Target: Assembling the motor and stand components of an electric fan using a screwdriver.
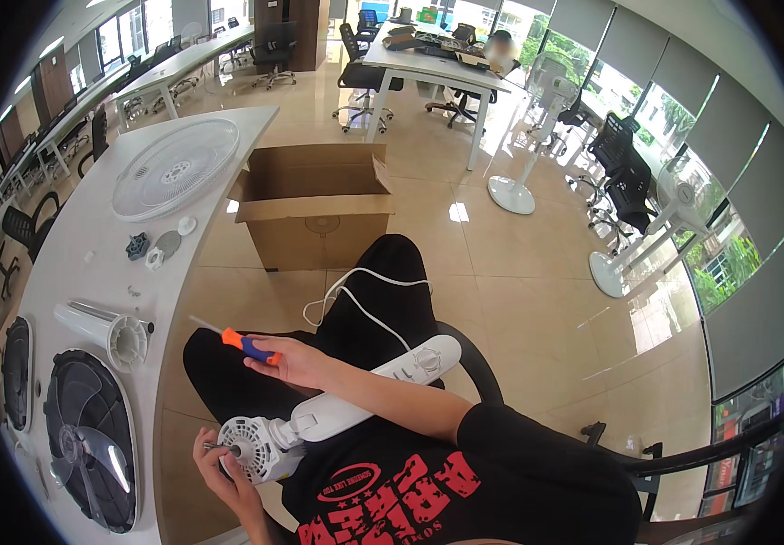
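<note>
A white fan motor unit (265, 454) with a slotted round housing lies across my lap. It joins a white neck with a control panel (428, 361), which carries a dial and buttons, and a white cord (356, 295) runs from it over my leg. My left hand (228, 477) is at the front of the motor, its fingers closed around the metal shaft (219, 447). My right hand (294, 361) grips a screwdriver (248, 345) with an orange and blue handle, its metal tip pointing left toward the table. My right forearm crosses above the white neck.
On the white table (174, 300) at left lie a fan grille (178, 170), small parts (138, 245), a white tube (106, 329) and a fan blade (92, 445) in a black tray. An open cardboard box (319, 236) stands ahead. Assembled white fans (512, 193) stand at right.
</note>
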Tool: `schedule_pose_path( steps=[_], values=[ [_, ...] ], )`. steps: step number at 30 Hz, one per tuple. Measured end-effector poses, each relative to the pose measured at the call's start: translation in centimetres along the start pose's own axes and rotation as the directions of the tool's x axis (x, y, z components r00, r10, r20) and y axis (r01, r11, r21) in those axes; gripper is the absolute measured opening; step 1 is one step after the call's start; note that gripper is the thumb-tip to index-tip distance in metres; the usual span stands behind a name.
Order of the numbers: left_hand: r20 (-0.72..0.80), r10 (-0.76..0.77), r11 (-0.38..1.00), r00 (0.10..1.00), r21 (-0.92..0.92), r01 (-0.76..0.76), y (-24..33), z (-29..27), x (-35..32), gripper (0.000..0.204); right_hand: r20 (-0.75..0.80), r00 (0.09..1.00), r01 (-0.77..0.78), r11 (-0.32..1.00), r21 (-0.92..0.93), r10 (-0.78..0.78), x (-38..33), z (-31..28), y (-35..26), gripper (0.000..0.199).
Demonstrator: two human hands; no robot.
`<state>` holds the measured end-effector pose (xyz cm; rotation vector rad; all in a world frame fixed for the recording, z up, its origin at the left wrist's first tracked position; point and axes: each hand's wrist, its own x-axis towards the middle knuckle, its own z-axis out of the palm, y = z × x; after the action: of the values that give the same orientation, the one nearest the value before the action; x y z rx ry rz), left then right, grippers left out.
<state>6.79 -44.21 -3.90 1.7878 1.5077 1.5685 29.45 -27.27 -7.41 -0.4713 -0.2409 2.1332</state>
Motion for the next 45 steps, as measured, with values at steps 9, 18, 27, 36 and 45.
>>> schedule_pose_path(
  steps=[9, 18, 27, 36, 45],
  values=[
    [-0.011, 0.06, 0.995, 0.998, 0.08, -0.059, 0.6, -0.8, 2.4, 0.013, 0.04, 0.999, -0.033, 0.999, -0.005, 0.033, -0.3, 0.1, -0.1, 0.046],
    [-0.033, 0.15, 0.987, 0.988, 0.065, -0.147, 2.3, -1.8, 5.6, 0.015, 0.015, 0.998, -0.067, 0.995, -0.074, 0.068, -0.3, 0.5, 0.1, 0.052],
    [0.063, 0.161, 0.986, 0.985, 0.039, -0.163, 3.2, -0.3, 6.0, 0.008, -0.002, 0.996, -0.093, 0.984, -0.149, 0.094, -0.5, 0.5, 0.2, 0.052],
    [0.164, 0.139, 0.989, 0.977, 0.02, -0.144, 3.8, 0.6, 5.7, 0.006, -0.006, 0.995, -0.095, 0.981, -0.17, 0.095, -0.6, 0.4, 0.3, 0.053],
    [0.185, 0.119, 0.992, 0.975, 0.029, -0.127, 3.7, 0.6, 5.7, 0.006, -0.006, 0.996, -0.092, 0.979, -0.183, 0.093, -0.5, 0.4, 0.4, 0.053]
  ],
)
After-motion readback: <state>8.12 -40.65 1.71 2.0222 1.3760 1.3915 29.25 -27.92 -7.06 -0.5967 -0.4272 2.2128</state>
